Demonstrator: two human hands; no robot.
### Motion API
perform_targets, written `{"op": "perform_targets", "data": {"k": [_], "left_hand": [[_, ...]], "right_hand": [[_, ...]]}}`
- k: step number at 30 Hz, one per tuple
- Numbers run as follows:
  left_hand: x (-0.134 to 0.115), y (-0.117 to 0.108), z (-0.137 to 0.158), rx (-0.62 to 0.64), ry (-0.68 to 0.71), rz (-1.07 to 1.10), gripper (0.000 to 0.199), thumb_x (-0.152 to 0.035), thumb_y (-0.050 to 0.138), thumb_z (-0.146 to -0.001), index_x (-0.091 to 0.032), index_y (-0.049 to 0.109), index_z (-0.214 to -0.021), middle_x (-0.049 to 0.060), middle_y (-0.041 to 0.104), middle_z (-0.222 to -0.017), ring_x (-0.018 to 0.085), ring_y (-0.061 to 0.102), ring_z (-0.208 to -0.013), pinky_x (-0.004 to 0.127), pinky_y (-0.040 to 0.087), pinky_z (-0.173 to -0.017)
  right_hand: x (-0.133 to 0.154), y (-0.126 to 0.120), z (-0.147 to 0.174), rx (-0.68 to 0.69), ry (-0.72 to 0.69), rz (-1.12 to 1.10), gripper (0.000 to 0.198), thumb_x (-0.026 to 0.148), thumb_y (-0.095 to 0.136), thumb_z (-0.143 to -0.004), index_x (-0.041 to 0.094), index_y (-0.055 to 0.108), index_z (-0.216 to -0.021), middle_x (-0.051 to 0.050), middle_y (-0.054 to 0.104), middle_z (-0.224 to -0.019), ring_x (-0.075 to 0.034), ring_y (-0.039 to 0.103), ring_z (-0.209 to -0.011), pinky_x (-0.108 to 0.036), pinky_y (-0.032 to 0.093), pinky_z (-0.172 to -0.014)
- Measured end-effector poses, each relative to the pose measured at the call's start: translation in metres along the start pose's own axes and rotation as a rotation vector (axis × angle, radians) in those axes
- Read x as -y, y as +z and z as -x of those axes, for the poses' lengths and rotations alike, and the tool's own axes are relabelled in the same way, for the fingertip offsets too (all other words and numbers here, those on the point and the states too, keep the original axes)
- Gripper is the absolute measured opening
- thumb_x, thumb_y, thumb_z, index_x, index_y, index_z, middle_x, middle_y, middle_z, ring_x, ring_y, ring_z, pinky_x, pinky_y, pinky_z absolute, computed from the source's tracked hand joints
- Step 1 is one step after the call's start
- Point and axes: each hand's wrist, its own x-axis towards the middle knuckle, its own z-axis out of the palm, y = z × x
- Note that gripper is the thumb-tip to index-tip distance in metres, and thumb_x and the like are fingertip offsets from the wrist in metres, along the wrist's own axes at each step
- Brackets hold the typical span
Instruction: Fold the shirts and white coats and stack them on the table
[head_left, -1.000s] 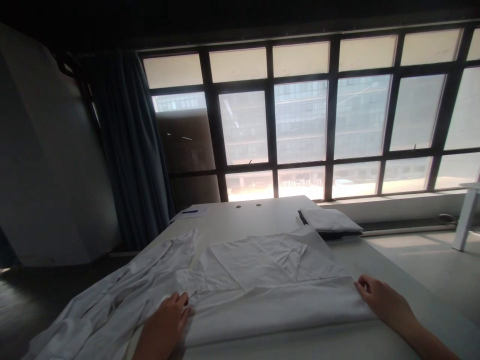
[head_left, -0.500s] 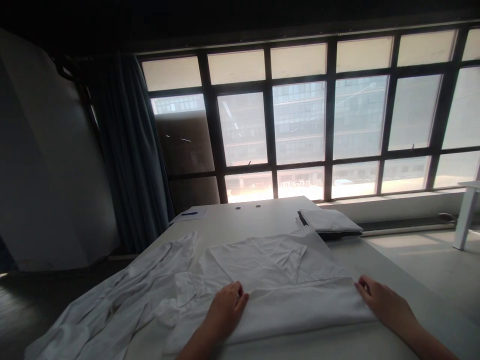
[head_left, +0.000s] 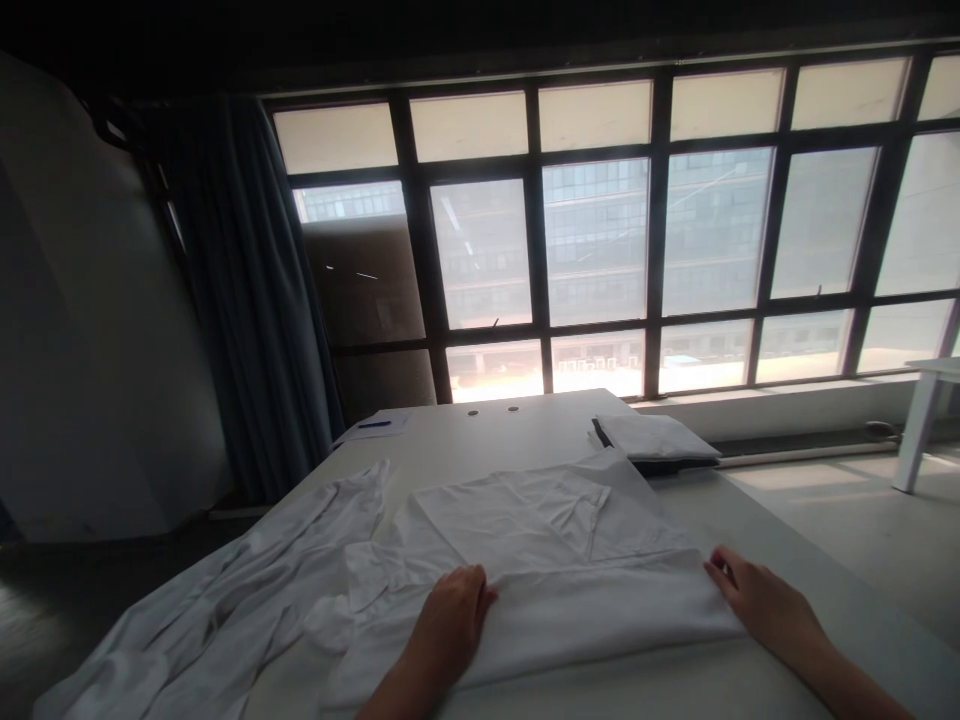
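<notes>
A white shirt (head_left: 592,615) lies spread before me, its near part folded over in a long band. At the top edge of that band my left hand (head_left: 450,625) is closed, fingertips pinching the cloth near the middle. My right hand (head_left: 761,600) pinches the band's right end between thumb and fingers. Both fingertips touch the fabric; part of the left hand's grip is hidden behind its knuckles. Left of the shirt lies a second, crumpled white garment (head_left: 240,610).
The white table (head_left: 510,435) carries a folded stack of white and dark cloth (head_left: 656,440) at its far right. A blue pen (head_left: 374,425) rests on paper (head_left: 390,427) at the far left. Windows stand behind, a dark curtain (head_left: 240,300) to the left, another table (head_left: 919,420) at right.
The view has shifted slightly. My left hand has rolled a little, its fingers now tucked closer against the fold. The right hand keeps its place at the band's end.
</notes>
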Motion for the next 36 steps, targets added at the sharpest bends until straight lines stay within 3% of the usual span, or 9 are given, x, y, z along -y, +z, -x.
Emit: {"op": "perform_targets", "data": {"k": [6, 10, 13, 22, 25, 28, 31, 36], "left_hand": [[0.004, 0.007, 0.001, -0.003, -0.114, 0.06, 0.022, -0.038, 0.036, -0.106, -0.025, 0.054, -0.105, 0.003, 0.071, -0.089, 0.021, 0.069, -0.084, 0.028, 0.044, -0.071], [0.004, 0.012, 0.002, -0.098, -0.104, 0.104, 0.023, -0.034, 0.036, -0.106, -0.025, 0.053, -0.118, 0.007, 0.071, -0.105, 0.022, 0.069, -0.098, 0.03, 0.047, -0.083], [0.002, 0.013, 0.002, -0.114, -0.084, 0.123, 0.027, -0.035, 0.033, -0.106, -0.023, 0.055, -0.116, 0.008, 0.068, -0.11, 0.022, 0.065, -0.104, 0.032, 0.046, -0.092], [0.0, -0.001, 0.001, -0.136, -0.071, 0.014, 0.023, -0.02, 0.041, -0.1, -0.022, 0.064, -0.102, 0.008, 0.064, -0.104, 0.024, 0.058, -0.1, 0.038, 0.042, -0.091], [-0.006, -0.012, 0.002, -0.167, 0.03, 0.001, 0.024, -0.016, 0.044, -0.097, -0.024, 0.064, -0.108, 0.008, 0.064, -0.11, 0.025, 0.056, -0.105, 0.041, 0.04, -0.095], [-0.018, -0.02, 0.006, -0.099, 0.217, 0.054, 0.025, -0.022, 0.044, -0.1, -0.027, 0.065, -0.113, 0.008, 0.065, -0.116, 0.025, 0.057, -0.108, 0.042, 0.041, -0.099], [-0.027, -0.023, 0.012, 0.041, 0.345, 0.162, 0.031, -0.036, 0.052, -0.099, -0.033, 0.061, -0.128, 0.005, 0.061, -0.137, 0.026, 0.054, -0.124, 0.043, 0.039, -0.11], [-0.024, -0.018, 0.012, 0.238, 0.306, 0.181, 0.059, -0.055, 0.051, -0.097, -0.042, 0.037, -0.153, 0.0, 0.032, -0.163, 0.03, 0.029, -0.15, 0.052, 0.024, -0.123]], "right_hand": [[0.005, -0.001, 0.002, -0.02, -0.003, 0.057, 0.032, 0.046, 0.036, -0.097, 0.027, 0.061, -0.095, -0.007, 0.075, -0.085, -0.03, 0.072, -0.085, -0.033, 0.04, -0.063], [0.005, 0.001, 0.0, -0.026, 0.0, 0.076, 0.031, 0.045, 0.036, -0.098, 0.027, 0.062, -0.096, -0.008, 0.075, -0.088, -0.029, 0.072, -0.088, -0.032, 0.042, -0.064], [0.005, 0.001, -0.002, -0.027, 0.008, 0.093, 0.031, 0.046, 0.038, -0.097, 0.027, 0.063, -0.099, -0.008, 0.075, -0.089, -0.029, 0.072, -0.089, -0.032, 0.042, -0.064], [0.0, 0.0, -0.003, -0.022, -0.018, 0.059, 0.032, 0.047, 0.039, -0.096, 0.026, 0.063, -0.097, -0.008, 0.075, -0.088, -0.03, 0.072, -0.086, -0.034, 0.041, -0.064], [-0.003, 0.002, -0.004, -0.031, -0.021, 0.057, 0.032, 0.047, 0.039, -0.096, 0.027, 0.064, -0.096, -0.008, 0.075, -0.088, -0.03, 0.072, -0.086, -0.034, 0.042, -0.064], [-0.004, 0.005, -0.005, -0.037, -0.016, 0.074, 0.033, 0.046, 0.038, -0.096, 0.026, 0.064, -0.097, -0.009, 0.075, -0.088, -0.031, 0.072, -0.087, -0.035, 0.043, -0.065], [-0.003, 0.006, -0.005, -0.02, -0.006, 0.08, 0.035, 0.047, 0.036, -0.097, 0.026, 0.064, -0.099, -0.009, 0.075, -0.089, -0.031, 0.072, -0.087, -0.036, 0.043, -0.066], [-0.003, 0.002, -0.004, -0.004, -0.013, 0.071, 0.035, 0.048, 0.035, -0.098, 0.027, 0.063, -0.1, -0.009, 0.075, -0.092, -0.032, 0.071, -0.09, -0.036, 0.042, -0.066]]}}
